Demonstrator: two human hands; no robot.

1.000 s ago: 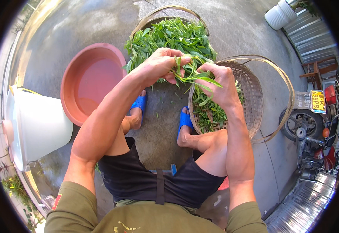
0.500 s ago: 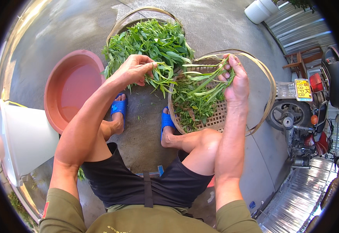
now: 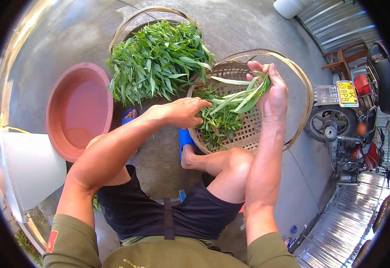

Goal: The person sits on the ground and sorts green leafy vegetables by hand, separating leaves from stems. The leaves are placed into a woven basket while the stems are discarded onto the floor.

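My right hand [image 3: 271, 88] is raised over a woven bamboo basket [image 3: 253, 134] and grips a bunch of long green leafy stalks [image 3: 238, 99]. My left hand [image 3: 183, 111] reaches across to the stalks' lower ends, fingers curled at the leaves; whether it grips them I cannot tell. More cut greens [image 3: 215, 125] lie in that basket. A second basket [image 3: 128, 32] farther off is heaped with leafy greens [image 3: 159, 60]. I squat with both feet in blue sandals [image 3: 185, 137].
A red plastic basin [image 3: 76, 109] with water sits to the left, a white bucket [image 3: 27, 167] nearer me on the left. A motorbike [image 3: 360, 116] is parked at the right beside a corrugated metal wall. A white container [image 3: 291, 6] stands far right.
My left hand moved from the heaped basket across to the woven basket. My right hand stays over that basket holding the stalks.
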